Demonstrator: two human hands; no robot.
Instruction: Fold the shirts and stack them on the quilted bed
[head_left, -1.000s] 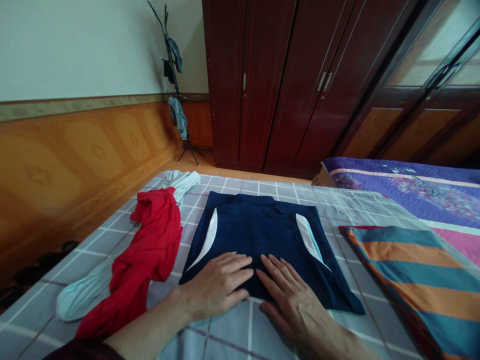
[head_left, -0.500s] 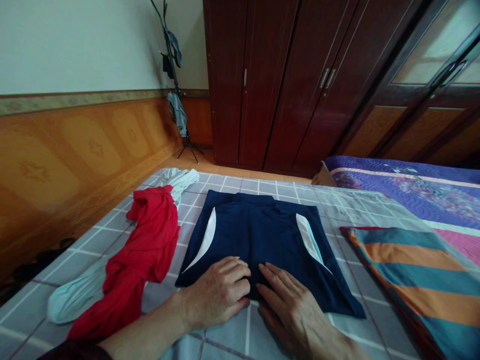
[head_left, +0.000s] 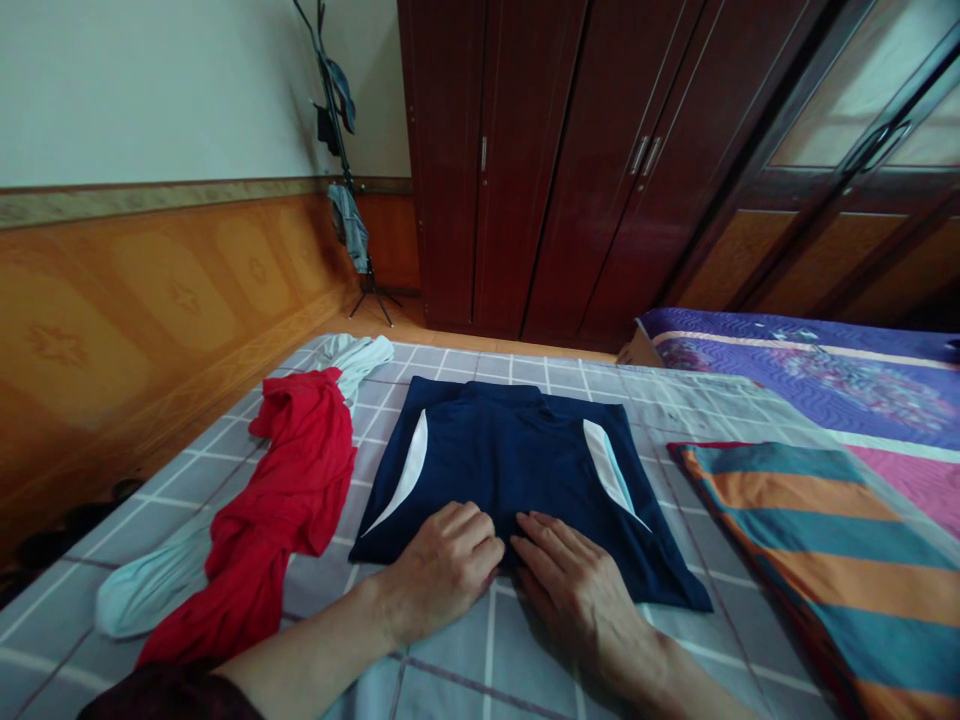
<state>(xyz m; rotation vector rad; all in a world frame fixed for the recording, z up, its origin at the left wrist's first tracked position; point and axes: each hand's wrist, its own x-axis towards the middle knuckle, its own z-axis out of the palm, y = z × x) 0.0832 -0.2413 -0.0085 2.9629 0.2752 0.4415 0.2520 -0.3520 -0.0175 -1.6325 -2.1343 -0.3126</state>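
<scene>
A navy blue shirt (head_left: 487, 450) with white curved side panels lies folded into a flat shape on the grey checked bed sheet (head_left: 442, 680). At its near edge, my left hand (head_left: 450, 565) is closed, with fingers curled onto the fabric and the fingertips partly hidden. My right hand (head_left: 574, 580) rests beside it, fingers stretched out flat on the shirt's near edge. Left of the shirt lies a crumpled red garment (head_left: 304, 480), with pale light-blue cloth (head_left: 154, 585) showing from under it.
A folded teal-and-orange striped garment (head_left: 817, 530) lies on the right of the bed. Beyond it is a purple patterned bedspread (head_left: 795, 350). Dark red wardrobes (head_left: 510, 200) stand past the bed's far edge, with a coat stand (head_left: 337, 130) in the corner.
My left hand's fingers have curled in more tightly at the shirt's near edge. My right hand stays flat on the fabric. The view has shifted slightly.
</scene>
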